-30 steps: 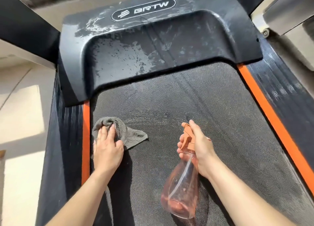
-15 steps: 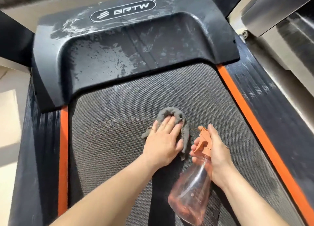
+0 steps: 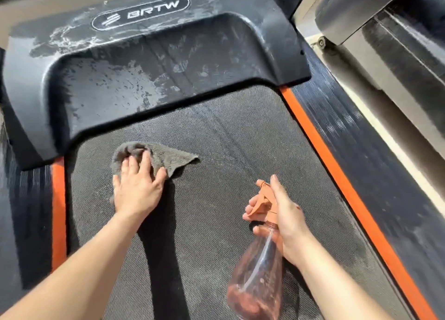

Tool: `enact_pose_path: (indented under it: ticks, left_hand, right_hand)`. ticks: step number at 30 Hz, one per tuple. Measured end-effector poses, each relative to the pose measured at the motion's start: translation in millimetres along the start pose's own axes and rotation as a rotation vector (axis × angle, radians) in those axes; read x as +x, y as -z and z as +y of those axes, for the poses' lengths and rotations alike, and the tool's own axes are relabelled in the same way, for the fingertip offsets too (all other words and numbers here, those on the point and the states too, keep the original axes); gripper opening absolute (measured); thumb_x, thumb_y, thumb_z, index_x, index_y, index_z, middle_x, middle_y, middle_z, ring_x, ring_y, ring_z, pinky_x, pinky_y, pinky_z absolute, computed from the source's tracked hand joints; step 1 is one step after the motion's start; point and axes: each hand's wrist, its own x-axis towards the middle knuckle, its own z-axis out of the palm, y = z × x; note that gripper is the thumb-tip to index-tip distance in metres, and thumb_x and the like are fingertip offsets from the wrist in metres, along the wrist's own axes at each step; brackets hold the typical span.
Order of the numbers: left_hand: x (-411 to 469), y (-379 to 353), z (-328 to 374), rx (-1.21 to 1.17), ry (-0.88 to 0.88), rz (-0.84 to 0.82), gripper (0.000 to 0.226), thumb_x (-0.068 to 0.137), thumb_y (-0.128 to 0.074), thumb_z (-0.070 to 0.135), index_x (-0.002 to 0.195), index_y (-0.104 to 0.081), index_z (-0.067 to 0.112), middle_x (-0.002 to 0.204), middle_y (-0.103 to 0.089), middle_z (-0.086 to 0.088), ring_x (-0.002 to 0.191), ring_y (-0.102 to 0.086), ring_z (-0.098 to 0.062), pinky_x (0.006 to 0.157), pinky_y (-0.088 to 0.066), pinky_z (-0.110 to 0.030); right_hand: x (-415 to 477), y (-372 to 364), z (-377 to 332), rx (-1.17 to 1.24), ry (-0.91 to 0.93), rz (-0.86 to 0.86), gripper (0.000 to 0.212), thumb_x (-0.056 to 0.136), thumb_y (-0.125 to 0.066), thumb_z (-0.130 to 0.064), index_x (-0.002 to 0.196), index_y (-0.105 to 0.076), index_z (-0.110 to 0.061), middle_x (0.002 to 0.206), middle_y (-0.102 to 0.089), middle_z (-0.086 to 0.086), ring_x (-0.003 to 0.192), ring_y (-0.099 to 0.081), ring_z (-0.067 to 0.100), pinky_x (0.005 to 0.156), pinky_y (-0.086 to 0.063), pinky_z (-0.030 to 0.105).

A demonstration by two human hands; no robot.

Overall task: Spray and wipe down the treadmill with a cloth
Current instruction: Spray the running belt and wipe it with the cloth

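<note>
- Head view: the left hand (image 3: 137,191) lies flat with straight fingers, pressing the cloth (image 3: 169,156) onto the belt (image 3: 240,136).
- The cloth sits under and just ahead of that hand, its loose corner pointing toward the right hand (image 3: 285,220).
- The right hand grips the bottle (image 3: 256,286), fingers curled round neck and trigger, nozzle aimed ahead.
- The belt's long axis runs away from both hands. The left hand is nearer the cloth, so the next sideways sweep is probably its job.

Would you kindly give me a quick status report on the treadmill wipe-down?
Left hand flat on grey cloth, on treadmill belt. Right hand gripping orange-topped spray bottle. Nothing in the way.
</note>
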Motion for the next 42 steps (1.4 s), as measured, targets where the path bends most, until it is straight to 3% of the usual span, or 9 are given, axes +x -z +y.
enact_pose_path:
  ticks: [6,12,14,19,23,30,34,39,42]
  left_hand:
    - [-27,-27,110,0.118,-0.494,-0.080,0.061,0.097,-0.025,0.059,0.154,-0.011,0.041,0.164,-0.008,-0.006,0.151,-0.002,-0.022,0.120,0.002,-0.048]
    - [-84,-55,167,0.191,-1.033,-0.163,0.052,0.096,-0.025,0.050,0.144,-0.041,0.038,0.154,-0.038,-0.003,0.144,-0.032,-0.022,0.117,-0.022,-0.054]
    - [-73,-52,158,0.195,-1.038,-0.120,0.053,0.095,-0.027,0.048,0.140,-0.049,0.033,0.151,-0.043,-0.001,0.141,-0.038,-0.020,0.115,-0.028,-0.052]
    - [11,-35,152,0.158,-0.729,-0.006,0.059,0.098,-0.020,0.051,0.153,-0.023,0.029,0.163,-0.016,-0.002,0.150,-0.010,-0.019,0.122,-0.003,-0.046]
    - [44,-29,179,0.110,-0.676,0.002,0.060,0.098,-0.025,0.045,0.154,-0.021,0.026,0.163,-0.015,-0.007,0.150,-0.009,-0.022,0.121,-0.006,-0.050]
    - [-41,-52,224,0.166,-1.048,-0.133,0.060,0.099,-0.032,0.042,0.155,-0.015,0.027,0.164,-0.007,-0.002,0.151,-0.001,-0.017,0.119,0.001,-0.048]
    - [-100,-70,206,0.179,-1.215,-0.269,0.061,0.099,-0.034,0.042,0.155,-0.017,0.026,0.164,-0.005,0.000,0.151,0.002,-0.016,0.118,0.009,-0.046]
    - [-136,-78,171,0.248,-1.283,-0.300,0.059,0.098,-0.026,0.047,0.154,-0.024,0.025,0.163,-0.014,0.000,0.151,-0.006,-0.018,0.117,0.008,-0.047]
    - [-118,-70,159,0.271,-1.141,-0.226,0.065,0.095,-0.011,0.054,0.151,-0.028,0.027,0.162,-0.020,0.001,0.150,-0.011,-0.016,0.119,0.000,-0.051]
  right_hand:
    - [-5,43,2,0.177,-0.012,0.119,0.053,0.082,-0.064,-0.065,0.076,-0.067,-0.012,0.067,-0.059,0.009,0.053,-0.055,0.021,0.048,-0.048,0.029]
    - [-2,64,-19,0.123,0.029,0.066,0.062,0.075,-0.061,-0.073,0.095,-0.077,-0.017,0.078,-0.069,0.011,0.069,-0.070,0.023,0.046,-0.049,0.029]
    - [-7,70,-19,0.100,0.055,0.077,0.055,0.071,-0.062,-0.075,0.081,-0.079,-0.024,0.079,-0.070,0.011,0.071,-0.070,0.025,0.046,-0.048,0.029]
    - [-22,84,0,0.220,0.082,0.252,0.046,0.085,-0.056,-0.064,0.068,-0.078,-0.027,0.069,-0.068,0.008,0.060,-0.068,0.025,0.042,-0.046,0.026]
    - [-33,97,11,0.337,-0.008,0.394,0.052,0.085,-0.061,-0.059,0.064,-0.071,-0.013,0.062,-0.062,0.010,0.048,-0.059,0.023,0.042,-0.048,0.026]
    - [-32,105,6,0.273,0.044,0.354,0.064,0.081,-0.059,-0.070,0.084,-0.076,-0.008,0.082,-0.072,0.013,0.078,-0.073,0.027,0.048,-0.053,0.030]
    - [-27,104,12,0.241,0.008,0.361,0.060,0.083,-0.059,-0.067,0.088,-0.070,-0.008,0.079,-0.072,0.012,0.071,-0.073,0.025,0.044,-0.050,0.028]
    - [-50,119,31,0.121,-0.062,0.239,0.065,0.077,-0.061,-0.068,0.085,-0.072,-0.005,0.078,-0.071,0.014,0.068,-0.071,0.027,0.043,-0.050,0.027]
    - [-60,130,41,0.094,-0.043,0.211,0.062,0.077,-0.066,-0.062,0.092,-0.072,-0.002,0.084,-0.073,0.018,0.071,-0.073,0.031,0.043,-0.051,0.028]
